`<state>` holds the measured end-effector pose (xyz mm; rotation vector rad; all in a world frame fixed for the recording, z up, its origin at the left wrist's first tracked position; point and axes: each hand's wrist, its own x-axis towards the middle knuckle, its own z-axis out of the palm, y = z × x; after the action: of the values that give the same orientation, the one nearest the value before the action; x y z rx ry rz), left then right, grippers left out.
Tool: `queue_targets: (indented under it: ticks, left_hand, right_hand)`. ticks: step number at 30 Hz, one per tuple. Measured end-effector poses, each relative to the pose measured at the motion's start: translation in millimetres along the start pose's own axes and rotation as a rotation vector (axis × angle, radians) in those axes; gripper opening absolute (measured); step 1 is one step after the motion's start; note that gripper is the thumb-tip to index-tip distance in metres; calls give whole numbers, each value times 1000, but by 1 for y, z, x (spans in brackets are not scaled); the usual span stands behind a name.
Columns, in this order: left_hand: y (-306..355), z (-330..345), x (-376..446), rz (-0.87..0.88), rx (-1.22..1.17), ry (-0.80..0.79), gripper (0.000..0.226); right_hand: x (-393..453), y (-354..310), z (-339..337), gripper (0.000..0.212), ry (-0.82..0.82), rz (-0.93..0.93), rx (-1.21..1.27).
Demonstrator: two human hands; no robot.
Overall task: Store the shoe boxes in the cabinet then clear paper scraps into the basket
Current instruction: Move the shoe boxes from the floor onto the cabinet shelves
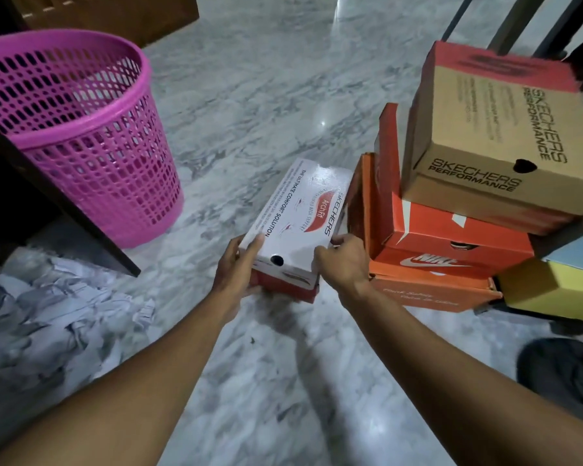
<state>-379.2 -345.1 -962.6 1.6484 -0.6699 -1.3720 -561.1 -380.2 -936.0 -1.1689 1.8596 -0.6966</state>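
The floor (249, 95) is polished grey-and-white marble, with a small bright glint of light reflected near its middle. A brown wooden piece of furniture (115, 11) stands at the top left. Dark slanted bars (515, 21) rise at the top right, and a dark wooden panel edge (64, 203) cuts in from the left.

Single view only: head-worn wide-angle camera, looking forward and steeply down at grey-veined marble floor (249, 95). Both forearms enter from the bottom edge, near the lens. Pink plastic mesh basket (81, 129) sits upper left; stacked cardboard shoe boxes (468, 196) fill the right side, close.
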Motion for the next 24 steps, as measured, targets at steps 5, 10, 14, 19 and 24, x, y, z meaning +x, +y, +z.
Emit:
queue_targets:
  ticks: [5,10,14,19,24]
  left_hand:
    - [8,-44,-27,4,13,-22,15]
    - [27,-99,-66,-48,-15,-134,28]
    - [45,-147,-109,-90,45,-286,48]
    - [60,-188,-151,-113,25,-274,49]
    - [75,-221,-195,-105,-8,-167,44]
  right_hand:
    - [-9,5,-2,52,-49,38,192]
    - [-16,-11,-20,102,-297,240,468]
    - [-49,-28,-28,75,-387,155,495]
    - [-105,-46,-23,74,-496,80,421]
    - [-172,-89,-3,82,-707,-24,296]
